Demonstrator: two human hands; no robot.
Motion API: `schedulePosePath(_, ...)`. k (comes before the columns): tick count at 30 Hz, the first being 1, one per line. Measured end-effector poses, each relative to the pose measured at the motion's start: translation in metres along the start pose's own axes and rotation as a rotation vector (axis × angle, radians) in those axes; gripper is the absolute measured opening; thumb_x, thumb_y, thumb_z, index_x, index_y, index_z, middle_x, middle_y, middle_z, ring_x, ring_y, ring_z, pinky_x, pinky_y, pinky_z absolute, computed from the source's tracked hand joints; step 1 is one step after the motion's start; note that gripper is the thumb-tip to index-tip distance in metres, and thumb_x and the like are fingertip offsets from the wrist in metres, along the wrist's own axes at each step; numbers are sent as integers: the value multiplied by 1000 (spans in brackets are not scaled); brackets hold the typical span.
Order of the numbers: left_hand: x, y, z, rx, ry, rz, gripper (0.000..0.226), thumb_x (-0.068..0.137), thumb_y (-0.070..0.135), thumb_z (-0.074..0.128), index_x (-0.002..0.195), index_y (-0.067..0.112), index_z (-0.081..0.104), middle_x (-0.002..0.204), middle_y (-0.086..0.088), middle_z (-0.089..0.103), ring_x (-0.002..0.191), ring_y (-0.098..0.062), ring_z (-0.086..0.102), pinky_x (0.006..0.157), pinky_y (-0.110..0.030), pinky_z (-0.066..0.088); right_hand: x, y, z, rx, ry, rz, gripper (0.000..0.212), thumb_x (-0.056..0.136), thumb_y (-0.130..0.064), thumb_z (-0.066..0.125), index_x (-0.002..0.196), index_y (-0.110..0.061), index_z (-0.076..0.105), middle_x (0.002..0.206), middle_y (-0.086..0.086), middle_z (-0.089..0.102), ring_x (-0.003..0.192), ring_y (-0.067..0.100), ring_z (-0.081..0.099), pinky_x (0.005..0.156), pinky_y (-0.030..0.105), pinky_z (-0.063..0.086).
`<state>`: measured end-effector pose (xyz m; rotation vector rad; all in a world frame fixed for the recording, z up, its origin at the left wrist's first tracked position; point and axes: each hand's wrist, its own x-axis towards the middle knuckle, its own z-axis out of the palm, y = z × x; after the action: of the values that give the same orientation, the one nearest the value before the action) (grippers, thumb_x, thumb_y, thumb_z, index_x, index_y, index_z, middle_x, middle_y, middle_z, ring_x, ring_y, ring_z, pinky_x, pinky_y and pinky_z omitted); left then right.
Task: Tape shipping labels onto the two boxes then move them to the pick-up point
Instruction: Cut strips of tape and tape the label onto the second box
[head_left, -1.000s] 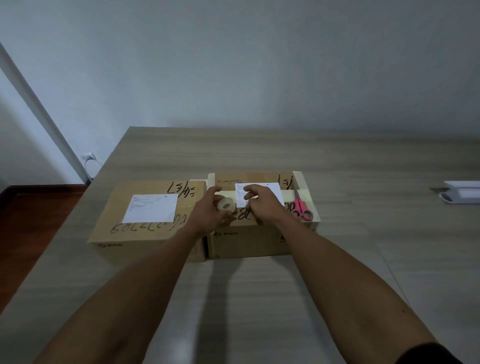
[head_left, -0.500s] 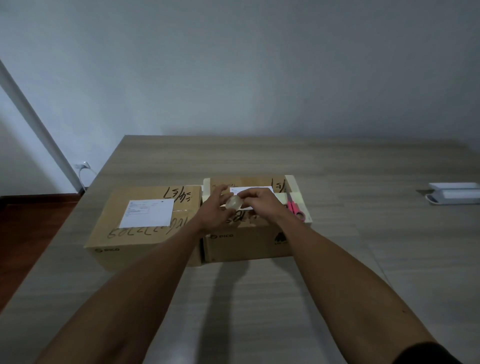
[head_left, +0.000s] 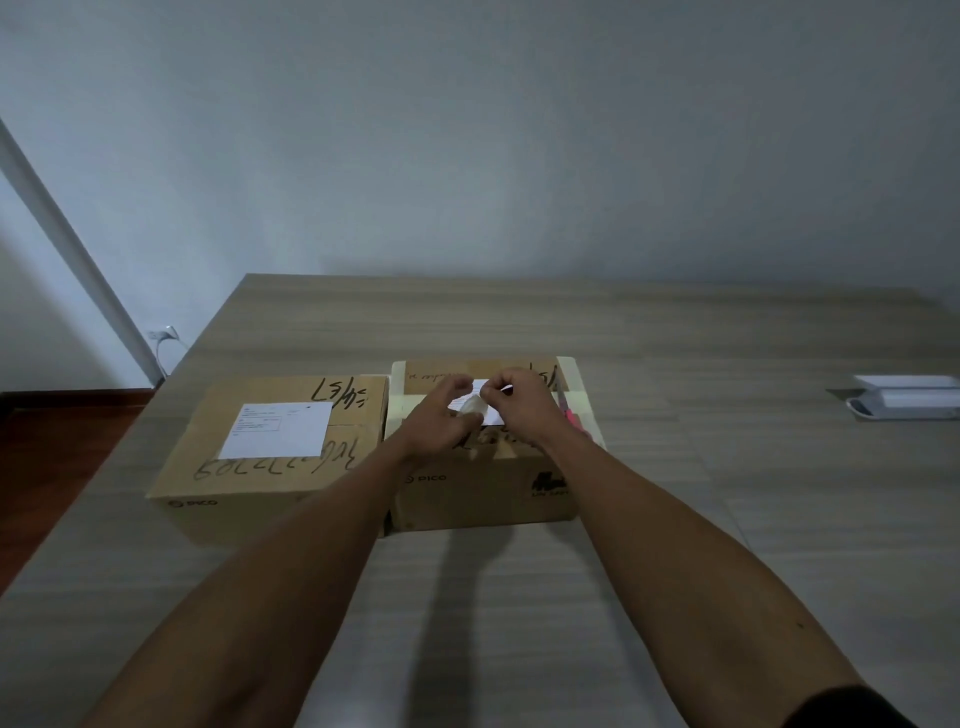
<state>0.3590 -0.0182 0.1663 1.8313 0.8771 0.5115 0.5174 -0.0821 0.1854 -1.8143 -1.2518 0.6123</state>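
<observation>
Two cardboard boxes stand side by side on the table. The left box (head_left: 270, 483) carries a white shipping label (head_left: 278, 430) on its top. On the right box (head_left: 483, 493) lies a second white label (head_left: 491, 415), mostly hidden by my hands. My left hand (head_left: 441, 421) grips a small roll of clear tape (head_left: 470, 404) above that label. My right hand (head_left: 519, 400) pinches at the roll's edge with curled fingers. Pink-handled scissors (head_left: 574, 418) lie on the right box, just right of my right wrist.
The wooden table (head_left: 727, 519) extends right and far behind the boxes. A white flat device (head_left: 906, 402) sits at its right edge. Beyond the table's left edge are dark wooden floor (head_left: 47, 457), a wall socket with a cable (head_left: 163, 338) and a slanted white post.
Both hands have come together over the right box's label, the right hand moving from the label onto the tape roll. The camera has tilted up slightly.
</observation>
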Motion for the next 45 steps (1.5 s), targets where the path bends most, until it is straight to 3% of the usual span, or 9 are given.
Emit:
schedulePosePath(6,4,12,9,-4,141,-99,36,98,35,63,132,27,52,92,1,61,80,-19,58,66,-28,42,7,-7,-12,-80,81,-69,18,98,-6,60,86,7,64,86,4,56,84,23,55,77,38,45)
schedulePosePath(10,10,4,7,57,214,-128,32,91,53,68,99,21,71,105,5,67,94,-17,63,79,-32,48,18,-5,-23,-85,54,-83,16,99,-12,62,84,-6,64,101,8,61,91,21,58,81,32,44)
schedulePosePath(13,13,6,9,-3,200,-99,59,79,60,76,77,3,65,80,3,65,72,-15,60,73,-34,50,24,-6,-30,-81,21,-83,15,99,-13,63,85,-9,65,101,4,61,92,19,59,79,29,43)
schedulePosePath(18,12,12,7,-52,163,-93,47,66,52,91,95,21,71,90,-2,75,78,-20,72,68,-38,59,34,-9,-43,-148,-23,-100,16,97,-18,67,84,-9,70,98,1,67,93,19,64,84,38,54)
schedulePosePath(26,12,27,13,-47,107,-109,29,79,30,74,106,21,71,98,-11,74,49,-2,47,54,-25,37,36,-22,-49,-168,-95,-137,11,96,-12,65,89,-8,73,93,-7,67,87,11,63,81,35,53)
schedulePosePath(35,12,25,8,83,134,-112,41,82,33,70,61,6,47,56,1,40,50,-15,32,57,-31,30,29,-31,-53,-204,-78,-198,14,99,-10,62,90,-3,70,94,-9,57,93,14,59,83,31,49)
schedulePosePath(38,12,24,6,99,124,-123,34,82,36,72,92,4,68,74,1,59,63,-15,53,64,-32,45,32,-31,-56,-210,-105,-203,14,98,-11,64,88,-5,71,96,-6,60,93,16,61,83,32,50)
schedulePosePath(41,7,24,4,45,88,-99,51,86,37,73,134,29,56,109,2,66,95,-19,68,79,-39,60,35,-30,-57,-216,-124,-208,14,96,-13,67,84,-11,72,94,-5,65,91,16,65,79,31,51)
schedulePosePath(45,4,30,4,-41,43,-75,52,92,29,71,141,30,54,118,1,64,95,-19,65,72,-36,59,38,-30,-55,-230,-125,-209,14,96,-14,68,85,-8,74,94,-3,67,86,14,65,79,33,55)
